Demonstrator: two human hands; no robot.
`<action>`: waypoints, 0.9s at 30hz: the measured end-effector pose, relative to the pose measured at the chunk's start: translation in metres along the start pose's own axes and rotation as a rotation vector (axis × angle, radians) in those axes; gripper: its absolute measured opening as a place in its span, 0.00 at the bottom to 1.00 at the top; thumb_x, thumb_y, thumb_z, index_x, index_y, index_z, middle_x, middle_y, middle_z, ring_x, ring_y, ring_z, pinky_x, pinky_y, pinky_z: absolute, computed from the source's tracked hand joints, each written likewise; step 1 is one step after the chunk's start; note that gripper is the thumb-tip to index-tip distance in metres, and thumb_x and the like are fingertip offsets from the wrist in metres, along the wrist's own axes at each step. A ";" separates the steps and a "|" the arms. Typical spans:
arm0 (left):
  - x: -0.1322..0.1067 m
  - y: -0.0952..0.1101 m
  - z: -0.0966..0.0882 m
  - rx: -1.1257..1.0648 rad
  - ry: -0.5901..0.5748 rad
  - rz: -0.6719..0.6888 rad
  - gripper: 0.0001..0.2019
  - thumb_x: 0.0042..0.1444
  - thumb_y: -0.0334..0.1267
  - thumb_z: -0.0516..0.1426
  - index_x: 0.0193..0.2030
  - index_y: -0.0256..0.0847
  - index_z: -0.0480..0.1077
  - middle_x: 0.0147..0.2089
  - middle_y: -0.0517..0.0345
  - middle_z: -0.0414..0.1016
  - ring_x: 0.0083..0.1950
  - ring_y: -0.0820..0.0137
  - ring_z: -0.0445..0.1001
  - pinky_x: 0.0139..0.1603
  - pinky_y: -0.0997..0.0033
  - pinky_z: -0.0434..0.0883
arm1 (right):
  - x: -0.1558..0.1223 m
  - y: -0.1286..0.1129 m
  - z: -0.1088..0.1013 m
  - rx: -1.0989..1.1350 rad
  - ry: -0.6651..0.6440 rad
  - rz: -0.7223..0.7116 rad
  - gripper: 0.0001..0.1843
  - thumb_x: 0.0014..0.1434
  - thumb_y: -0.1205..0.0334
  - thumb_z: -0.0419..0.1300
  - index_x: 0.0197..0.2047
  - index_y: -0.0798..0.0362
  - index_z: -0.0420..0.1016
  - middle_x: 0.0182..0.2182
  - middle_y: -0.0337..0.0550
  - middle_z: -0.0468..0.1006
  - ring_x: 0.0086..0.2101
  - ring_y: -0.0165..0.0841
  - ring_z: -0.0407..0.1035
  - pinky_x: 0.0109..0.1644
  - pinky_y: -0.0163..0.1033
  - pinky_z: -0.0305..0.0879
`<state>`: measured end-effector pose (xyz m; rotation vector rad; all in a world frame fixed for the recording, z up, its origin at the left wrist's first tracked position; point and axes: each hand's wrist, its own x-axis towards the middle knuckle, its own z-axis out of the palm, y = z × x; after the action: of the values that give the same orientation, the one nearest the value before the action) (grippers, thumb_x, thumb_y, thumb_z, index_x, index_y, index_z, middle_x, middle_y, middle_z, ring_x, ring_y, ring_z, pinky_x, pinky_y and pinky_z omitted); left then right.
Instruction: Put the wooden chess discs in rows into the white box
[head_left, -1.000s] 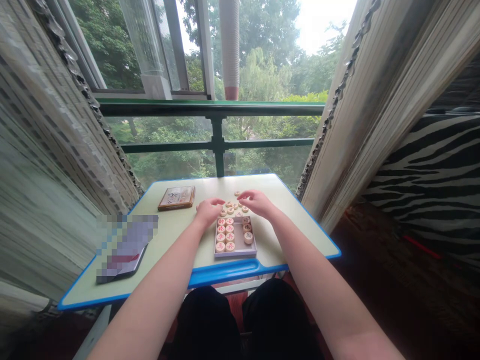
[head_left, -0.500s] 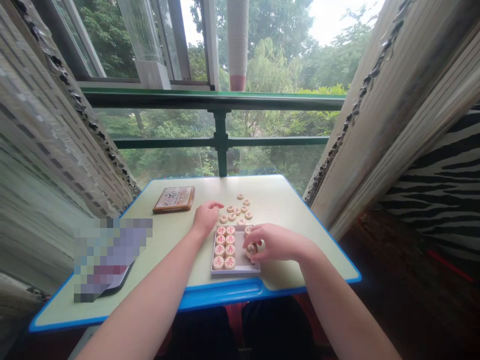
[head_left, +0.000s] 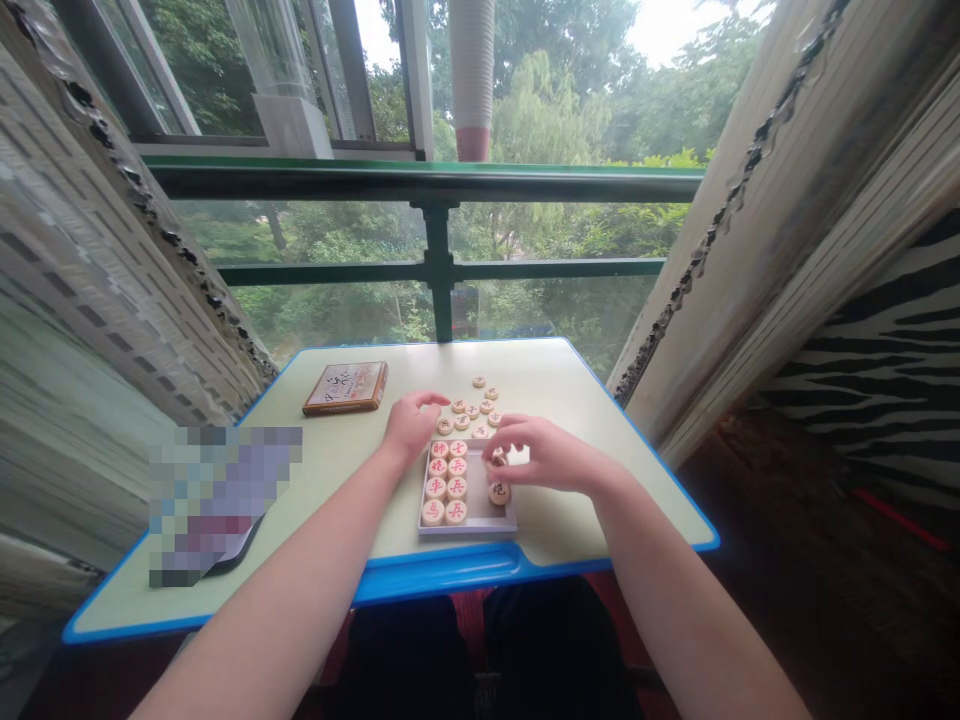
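Observation:
A shallow grey tray (head_left: 480,522) sits near the front of the pale green table (head_left: 570,400). It holds several round wooden chess pieces with red characters (head_left: 445,489) and one with a dark character (head_left: 499,493). My right hand (head_left: 538,456) hovers over the tray's right column, fingers curled in a pinch on a piece that is mostly hidden. My left hand (head_left: 410,422) rests on the table at the tray's far left corner, fingers loosely curled, touching the loose pieces (head_left: 471,410) that lie beyond the tray.
A brown box lid (head_left: 346,388) lies at the far left of the table. A blurred-out flat object (head_left: 217,490) lies at the left front. A green railing (head_left: 427,185) and window stand behind; woven blinds (head_left: 97,300) flank both sides.
My right hand went from the loose pieces down to the tray's near right part, left a piece there, and has moved back up the right column. The left hand has barely moved.

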<state>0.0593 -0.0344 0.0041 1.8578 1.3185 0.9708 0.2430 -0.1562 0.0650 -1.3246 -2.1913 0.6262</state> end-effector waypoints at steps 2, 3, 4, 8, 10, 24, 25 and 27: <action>-0.001 0.001 0.000 0.001 -0.003 0.011 0.17 0.42 0.34 0.48 0.34 0.38 0.76 0.23 0.59 0.73 0.28 0.69 0.72 0.31 0.71 0.67 | 0.006 0.013 -0.001 0.008 0.149 0.073 0.09 0.50 0.58 0.62 0.35 0.51 0.77 0.34 0.42 0.73 0.33 0.30 0.66 0.37 0.34 0.62; -0.001 0.002 0.001 0.002 -0.003 0.013 0.17 0.41 0.34 0.48 0.34 0.38 0.76 0.24 0.58 0.74 0.28 0.69 0.73 0.31 0.71 0.67 | 0.010 0.022 -0.001 -0.005 0.215 0.129 0.09 0.50 0.58 0.61 0.35 0.52 0.76 0.35 0.42 0.73 0.33 0.30 0.66 0.37 0.35 0.62; -0.002 0.002 0.001 0.002 -0.003 0.014 0.17 0.41 0.34 0.48 0.33 0.38 0.76 0.25 0.58 0.74 0.28 0.68 0.73 0.31 0.71 0.67 | 0.014 0.031 -0.001 -0.024 0.275 0.184 0.09 0.51 0.58 0.61 0.36 0.52 0.76 0.35 0.42 0.74 0.33 0.30 0.66 0.38 0.35 0.62; -0.002 0.003 0.001 0.010 -0.002 0.005 0.16 0.41 0.33 0.48 0.33 0.38 0.76 0.29 0.56 0.76 0.32 0.67 0.74 0.33 0.71 0.68 | 0.023 0.062 0.003 -0.163 0.355 0.345 0.07 0.49 0.65 0.60 0.35 0.53 0.76 0.33 0.42 0.75 0.32 0.30 0.67 0.39 0.36 0.62; -0.003 0.003 0.001 0.014 -0.005 0.005 0.16 0.41 0.33 0.48 0.32 0.38 0.75 0.31 0.56 0.76 0.33 0.67 0.73 0.33 0.71 0.68 | 0.025 0.069 0.006 -0.188 0.332 0.364 0.08 0.48 0.66 0.60 0.35 0.53 0.76 0.33 0.42 0.75 0.32 0.30 0.67 0.40 0.36 0.62; 0.013 0.038 0.004 -0.029 -0.226 0.060 0.17 0.44 0.34 0.49 0.37 0.38 0.76 0.32 0.55 0.76 0.31 0.69 0.72 0.32 0.70 0.68 | 0.033 0.071 0.013 -0.134 0.311 0.311 0.10 0.49 0.60 0.62 0.37 0.49 0.79 0.42 0.45 0.73 0.46 0.37 0.61 0.55 0.45 0.53; 0.013 0.041 0.005 -0.013 -0.227 0.082 0.17 0.44 0.33 0.49 0.37 0.38 0.76 0.34 0.55 0.76 0.33 0.68 0.72 0.34 0.70 0.68 | 0.034 0.070 0.015 -0.141 0.311 0.308 0.10 0.48 0.59 0.62 0.36 0.49 0.80 0.42 0.45 0.73 0.45 0.37 0.61 0.55 0.45 0.53; 0.012 0.042 0.007 0.006 -0.207 0.133 0.17 0.45 0.33 0.49 0.37 0.39 0.76 0.37 0.55 0.77 0.36 0.67 0.73 0.38 0.69 0.69 | 0.035 0.071 0.017 -0.151 0.315 0.307 0.09 0.48 0.58 0.63 0.34 0.49 0.80 0.40 0.45 0.73 0.45 0.37 0.60 0.54 0.45 0.53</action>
<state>0.0875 -0.0352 0.0380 2.0115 1.0882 0.8151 0.2657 -0.0971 0.0147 -1.7290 -1.8268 0.3335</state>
